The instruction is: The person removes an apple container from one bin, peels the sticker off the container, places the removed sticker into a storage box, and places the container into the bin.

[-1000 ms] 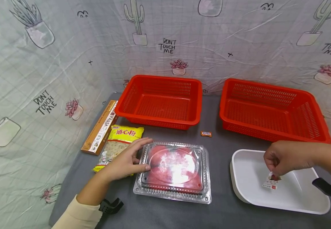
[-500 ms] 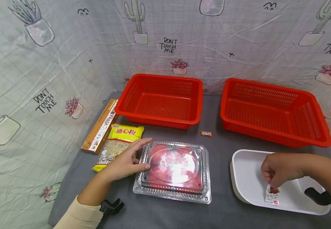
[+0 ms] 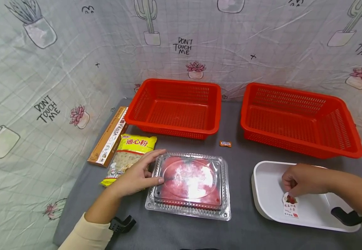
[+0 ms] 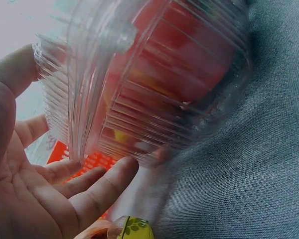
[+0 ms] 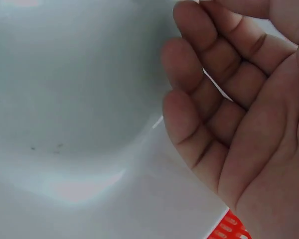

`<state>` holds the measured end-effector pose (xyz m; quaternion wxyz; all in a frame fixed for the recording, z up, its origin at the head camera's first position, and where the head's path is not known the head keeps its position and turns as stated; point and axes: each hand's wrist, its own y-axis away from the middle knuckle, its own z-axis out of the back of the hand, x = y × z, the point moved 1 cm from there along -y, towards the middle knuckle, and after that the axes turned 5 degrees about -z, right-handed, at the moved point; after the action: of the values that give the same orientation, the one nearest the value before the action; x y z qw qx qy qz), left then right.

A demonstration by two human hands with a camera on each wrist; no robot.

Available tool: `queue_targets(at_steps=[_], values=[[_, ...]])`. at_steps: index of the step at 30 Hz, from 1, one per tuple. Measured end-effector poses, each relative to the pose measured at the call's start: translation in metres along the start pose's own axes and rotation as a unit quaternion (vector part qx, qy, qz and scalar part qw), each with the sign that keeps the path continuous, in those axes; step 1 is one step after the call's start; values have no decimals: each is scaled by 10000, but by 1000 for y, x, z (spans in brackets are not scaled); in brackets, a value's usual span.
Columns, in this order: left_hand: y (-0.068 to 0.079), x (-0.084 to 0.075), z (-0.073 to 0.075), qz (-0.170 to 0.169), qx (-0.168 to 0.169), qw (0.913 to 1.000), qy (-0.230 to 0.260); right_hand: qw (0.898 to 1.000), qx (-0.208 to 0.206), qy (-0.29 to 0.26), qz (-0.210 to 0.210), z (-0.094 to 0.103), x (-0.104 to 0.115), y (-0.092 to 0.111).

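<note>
My left hand (image 3: 137, 178) rests against the left edge of a clear plastic clamshell box (image 3: 191, 178) with something red inside. Its thumb lies on the lid and its fingers reach along the side; in the left wrist view those fingers are loosely spread against the ribbed wall. Over a shallow white tray (image 3: 271, 184), my right hand (image 3: 306, 180) pinches the top of a small flat white packet (image 3: 290, 208) printed with a red fruit and Chinese characters. In the right wrist view the fingers (image 5: 182, 117) are curled, and the packet is out of sight.
Two red perforated baskets (image 3: 173, 130) (image 3: 293, 147) stand along the back. A yellow bag of pasta (image 3: 134, 144) and a brown pasta box (image 3: 107, 139) lie at the left. Between the clamshell and the baskets is a small orange wrapped sweet (image 3: 225, 143).
My right hand has moved slightly lower and to the left within the tray, carrying the packet, which now shows its printed face more squarely. The left hand stays on the clamshell box.
</note>
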<state>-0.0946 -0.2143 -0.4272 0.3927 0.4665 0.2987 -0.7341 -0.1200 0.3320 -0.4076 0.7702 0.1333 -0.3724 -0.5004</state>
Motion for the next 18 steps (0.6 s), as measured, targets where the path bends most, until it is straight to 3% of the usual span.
queue_targets(at_steps=[18], values=[[0, 2, 1, 74, -28, 10000, 17, 9996, -255, 148, 39, -8, -6, 2]])
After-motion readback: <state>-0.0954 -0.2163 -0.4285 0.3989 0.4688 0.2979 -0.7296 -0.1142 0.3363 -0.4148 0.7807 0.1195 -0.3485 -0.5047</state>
